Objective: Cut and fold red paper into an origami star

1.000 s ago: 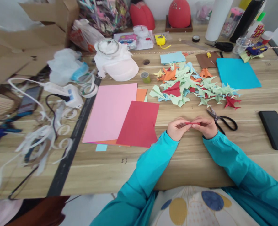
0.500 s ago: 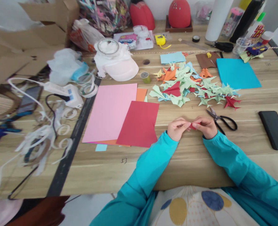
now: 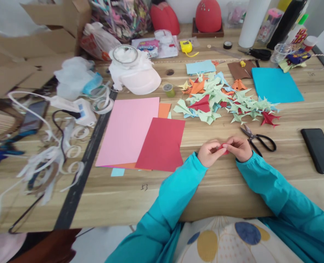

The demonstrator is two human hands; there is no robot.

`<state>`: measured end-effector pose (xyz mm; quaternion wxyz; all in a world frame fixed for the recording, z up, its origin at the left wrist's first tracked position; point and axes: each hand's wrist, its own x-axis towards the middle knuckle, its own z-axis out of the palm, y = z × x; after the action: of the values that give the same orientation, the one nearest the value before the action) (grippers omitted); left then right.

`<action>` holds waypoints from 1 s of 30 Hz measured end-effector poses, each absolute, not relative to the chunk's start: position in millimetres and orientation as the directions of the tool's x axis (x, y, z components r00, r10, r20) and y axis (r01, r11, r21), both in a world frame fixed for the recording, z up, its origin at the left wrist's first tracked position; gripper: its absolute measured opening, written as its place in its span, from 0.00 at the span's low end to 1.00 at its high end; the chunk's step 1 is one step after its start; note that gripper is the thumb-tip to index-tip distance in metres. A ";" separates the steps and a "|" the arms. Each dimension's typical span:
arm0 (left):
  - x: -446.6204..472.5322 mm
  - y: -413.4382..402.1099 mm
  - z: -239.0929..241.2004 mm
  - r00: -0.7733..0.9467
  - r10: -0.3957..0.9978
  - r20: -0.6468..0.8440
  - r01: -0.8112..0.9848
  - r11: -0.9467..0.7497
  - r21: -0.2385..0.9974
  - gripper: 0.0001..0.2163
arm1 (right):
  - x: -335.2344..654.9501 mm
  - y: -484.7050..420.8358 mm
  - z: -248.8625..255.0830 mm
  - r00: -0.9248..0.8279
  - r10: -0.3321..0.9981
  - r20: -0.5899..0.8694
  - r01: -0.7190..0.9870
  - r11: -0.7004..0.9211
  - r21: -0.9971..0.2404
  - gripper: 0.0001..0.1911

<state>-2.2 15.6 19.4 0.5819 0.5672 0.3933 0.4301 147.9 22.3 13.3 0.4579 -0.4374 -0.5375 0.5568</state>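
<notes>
A small folded piece of red paper (image 3: 224,149) is pinched between my two hands, just above the wooden table. My left hand (image 3: 210,152) grips its left side with thumb and fingers. On the other side, my right hand (image 3: 238,148) closes its thumb and fingertips on the same paper; its exact shape is mostly hidden. Beyond the hands lies a pile of folded paper figures (image 3: 210,93), mostly pale green with some red, orange and blue. Black-handled scissors (image 3: 256,137) rest open just right of my right hand. A red sheet (image 3: 160,144) lies to the left, over a pink sheet (image 3: 129,128).
At right lie a black phone (image 3: 319,149) and a blue sheet (image 3: 277,86). A small green container (image 3: 169,90) and a white-wrapped jar (image 3: 126,54) stand farther back. Cables and white tape strips (image 3: 49,160) clutter the left, near a cardboard box (image 3: 52,40).
Both hands keep hold of the red paper while the fingers shift on it. My left hand has turned slightly and moved a little right, and less of the paper shows.
</notes>
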 end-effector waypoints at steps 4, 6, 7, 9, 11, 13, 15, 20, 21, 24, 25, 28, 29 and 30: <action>-1.1 14.9 19.7 0.360 0.933 -0.022 -0.057 0.046 0.997 0.13 | 147.3 20.6 11.9 -0.205 0.978 0.023 0.024 0.029 -0.999 0.14; -0.7 15.2 18.8 0.344 0.937 -0.069 -0.121 0.117 0.986 0.14 | 147.3 19.2 11.0 -0.231 0.972 0.048 0.074 0.067 -0.995 0.15; -0.6 15.5 18.4 0.332 0.939 -0.087 -0.146 0.142 0.979 0.14 | 147.3 18.3 10.8 -0.265 0.963 0.060 0.097 0.088 -0.991 0.15; -0.7 16.4 17.5 0.324 0.939 -0.114 -0.176 0.178 0.968 0.14 | 147.3 16.8 11.0 -0.340 0.937 0.075 0.136 0.128 -0.982 0.15; -1.0 17.6 16.1 0.339 0.929 -0.149 -0.180 0.219 0.959 0.14 | 147.2 16.0 12.3 -0.368 0.926 0.090 0.182 0.167 -0.969 0.17; -1.3 18.7 14.4 0.354 0.915 -0.193 -0.173 0.267 0.948 0.16 | 147.2 16.1 13.7 -0.361 0.927 0.101 0.221 0.191 -0.956 0.19; -1.4 19.5 12.7 0.353 0.907 -0.228 -0.168 0.301 0.939 0.17 | 147.3 17.1 13.8 -0.362 0.927 0.100 0.241 0.197 -0.950 0.21; -0.6 19.9 10.9 0.342 0.914 -0.219 -0.120 0.274 0.954 0.19 | 148.5 22.2 3.7 -0.334 0.940 0.069 0.256 0.161 -0.953 0.22; -0.3 19.8 10.8 0.339 0.917 -0.211 -0.106 0.260 0.960 0.19 | 148.7 23.4 1.3 -0.332 0.942 0.055 0.261 0.147 -0.954 0.23; 0.5 19.6 9.2 0.333 0.925 -0.182 -0.122 0.233 0.965 0.19 | 148.4 25.9 -2.8 -0.351 0.936 0.024 0.256 0.121 -0.959 0.24; 0.8 19.7 8.2 0.338 0.925 -0.171 -0.138 0.229 0.964 0.20 | 148.0 26.3 -3.2 -0.365 0.931 0.024 0.249 0.122 -0.961 0.25; 1.8 21.1 3.5 0.346 0.926 -0.152 -0.169 0.221 0.960 0.25 | 146.3 26.9 -3.4 -0.330 0.942 0.059 0.236 0.143 -0.961 0.26; 2.3 21.8 1.5 0.347 0.927 -0.143 -0.174 0.213 0.961 0.26 | 145.6 27.1 -3.5 -0.332 0.941 0.067 0.233 0.150 -0.961 0.26; 2.8 22.5 -0.4 0.362 0.922 -0.137 -0.173 0.211 0.962 0.27 | 145.0 27.3 -3.5 -0.339 0.938 0.068 0.233 0.154 -0.960 0.26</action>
<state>2.8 22.5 -0.4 0.6726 0.4783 0.3913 0.4071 145.0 27.3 -3.5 0.3687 -0.4410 -0.6640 0.4783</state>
